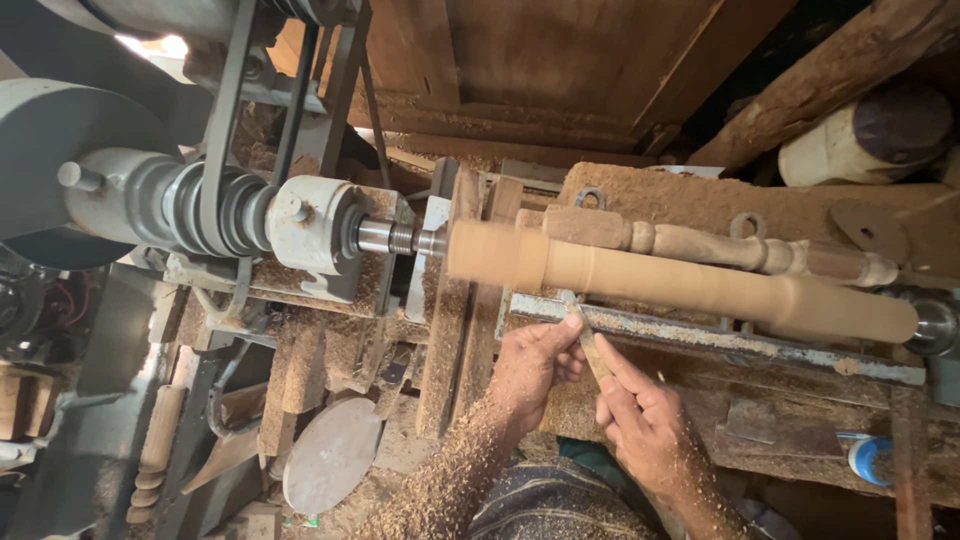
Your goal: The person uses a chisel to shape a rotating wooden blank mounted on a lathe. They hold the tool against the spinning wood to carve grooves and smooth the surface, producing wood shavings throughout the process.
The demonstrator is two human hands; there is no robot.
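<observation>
Both hands (590, 385) gripping chisel (592, 352) against rest (700, 335) below spinning blank (680, 282); catch risk, edge seemingly blurred.

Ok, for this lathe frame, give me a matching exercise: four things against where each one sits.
Things:
1. blurred workpiece
2. finished spindle
3. round disc
4. chisel

Places:
A. low on the left, among wood scraps
B. between the left hand and right hand, tip at the tool rest
C. mounted on the lathe, between its two ends
D. lying on sawdust behind the blurred workpiece

Pairs: 1-C, 2-D, 3-A, 4-B
</observation>
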